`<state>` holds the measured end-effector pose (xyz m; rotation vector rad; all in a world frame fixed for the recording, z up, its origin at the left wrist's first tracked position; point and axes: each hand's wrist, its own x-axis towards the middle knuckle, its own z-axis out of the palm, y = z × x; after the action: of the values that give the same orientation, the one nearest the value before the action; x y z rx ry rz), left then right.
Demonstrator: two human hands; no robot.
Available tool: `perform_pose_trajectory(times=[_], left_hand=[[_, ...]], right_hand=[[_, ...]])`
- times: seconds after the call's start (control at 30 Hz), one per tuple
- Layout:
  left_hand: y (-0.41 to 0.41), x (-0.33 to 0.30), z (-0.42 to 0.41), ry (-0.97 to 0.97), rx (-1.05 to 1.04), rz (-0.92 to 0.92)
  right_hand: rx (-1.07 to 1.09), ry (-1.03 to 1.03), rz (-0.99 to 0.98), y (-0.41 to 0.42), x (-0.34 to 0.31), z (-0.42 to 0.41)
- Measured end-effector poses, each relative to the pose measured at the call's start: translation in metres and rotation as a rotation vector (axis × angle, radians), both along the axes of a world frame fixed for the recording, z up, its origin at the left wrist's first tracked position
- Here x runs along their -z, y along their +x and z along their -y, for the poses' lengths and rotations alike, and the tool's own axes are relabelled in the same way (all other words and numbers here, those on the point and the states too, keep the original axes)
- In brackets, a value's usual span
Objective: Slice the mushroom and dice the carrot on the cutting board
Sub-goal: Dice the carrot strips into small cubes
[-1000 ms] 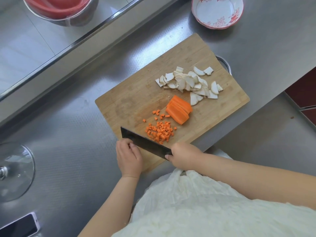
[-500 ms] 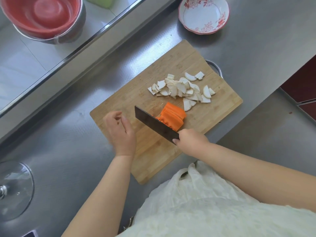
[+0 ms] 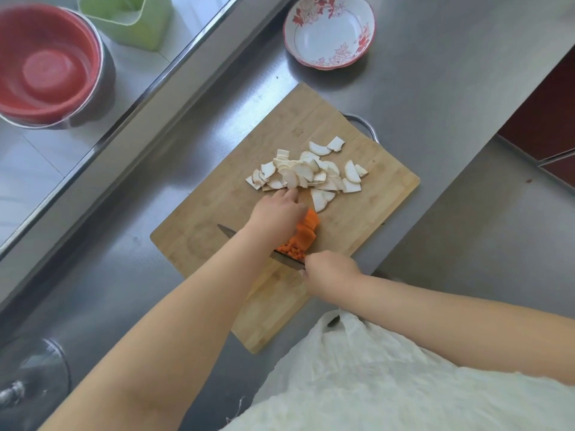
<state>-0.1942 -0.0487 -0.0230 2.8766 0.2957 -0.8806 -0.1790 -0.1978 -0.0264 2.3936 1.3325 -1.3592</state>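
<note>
Left hand (image 3: 277, 213) has crossed from the board's left side and is now lying on the carrot strips (image 3: 306, 231) at frame centre, fingers curled over them. Right hand (image 3: 329, 272) is gripping the knife (image 3: 280, 255), diced carrot (image 3: 291, 251) lying against the blade. Mushroom slices (image 3: 311, 172) are sitting just above on the cutting board (image 3: 373, 206).

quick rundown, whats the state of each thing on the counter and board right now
mushroom: sliced, piled at the board's far side
carrot strips: uncut, under the left hand
carrot dice: small heap beside the blade
knife: on the cutting board, gripped
left hand: resting on the carrot strips
right hand: gripping the knife handle
flowered bowl: empty, upright
</note>
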Motion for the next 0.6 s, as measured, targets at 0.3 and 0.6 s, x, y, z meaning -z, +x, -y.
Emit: perform_pose_trajectory(times=[0.3, 0.6], left_hand=[[-0.005, -0.002, 0.011, 0.111, 0.031, -0.037], [-0.022, -0.013, 0.001, -0.078, -0.156, 0.330]], right_hand=[[-0.012, 0.029, -0.005, 0.002, 0.002, 0.002], [0.014, 0.009, -0.054, 0.010, -0.004, -0.001]])
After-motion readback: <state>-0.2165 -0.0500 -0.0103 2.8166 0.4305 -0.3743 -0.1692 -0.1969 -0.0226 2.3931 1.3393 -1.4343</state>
